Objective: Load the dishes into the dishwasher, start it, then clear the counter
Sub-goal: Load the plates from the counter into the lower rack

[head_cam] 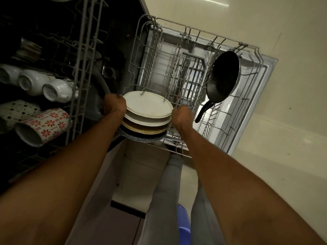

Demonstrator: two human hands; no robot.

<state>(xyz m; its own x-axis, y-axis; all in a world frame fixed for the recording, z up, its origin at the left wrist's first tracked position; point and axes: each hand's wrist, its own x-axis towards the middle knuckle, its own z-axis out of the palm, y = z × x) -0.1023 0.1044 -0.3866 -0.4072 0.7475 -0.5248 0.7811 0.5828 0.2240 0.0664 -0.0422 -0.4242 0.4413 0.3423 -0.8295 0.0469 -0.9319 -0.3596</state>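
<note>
I look down into an open dishwasher. A stack of plates point(147, 105), white on top with tan and dark ones beneath, hangs over the near corner of the pulled-out lower rack point(177, 71). My left hand point(114, 105) grips the stack's left edge. My right hand point(182, 114) grips its right edge. Two rack tines poke up in front of the top plate. A black frying pan point(223, 76) stands on edge at the rack's right side, handle pointing toward me.
The upper rack point(83, 68) on the left holds several white cups point(31, 82) and a red-flowered mug point(44, 126). The open door point(256, 103) lies under the lower rack. My grey-trousered legs point(166, 191) stand beside the cabinet on a pale floor.
</note>
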